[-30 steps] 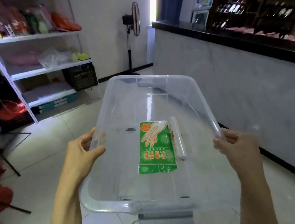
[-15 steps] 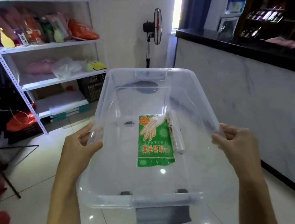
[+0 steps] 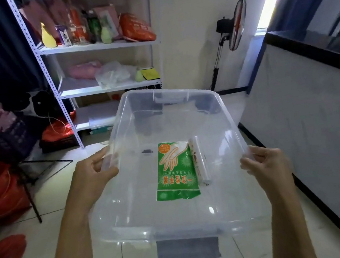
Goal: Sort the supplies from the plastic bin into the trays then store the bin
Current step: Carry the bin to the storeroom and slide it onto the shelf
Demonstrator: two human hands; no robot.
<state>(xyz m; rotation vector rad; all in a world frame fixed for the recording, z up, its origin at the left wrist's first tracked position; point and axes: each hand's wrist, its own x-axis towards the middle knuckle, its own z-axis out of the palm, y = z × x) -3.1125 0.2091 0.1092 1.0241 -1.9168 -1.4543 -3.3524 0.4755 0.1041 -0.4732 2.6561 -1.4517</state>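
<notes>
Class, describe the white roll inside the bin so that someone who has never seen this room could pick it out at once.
Find the clear plastic bin that the left hand and right hand hold by its side rims. On its floor lies a green glove packet, and the white roll lies along that packet's right edge. Unlike the flat packet, it is a slim cylinder.

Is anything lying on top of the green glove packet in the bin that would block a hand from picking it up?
Nothing covers the green glove packet. A white roll lies beside it on the right. Both hands, left hand and right hand, hold the clear bin by its rim.
</notes>
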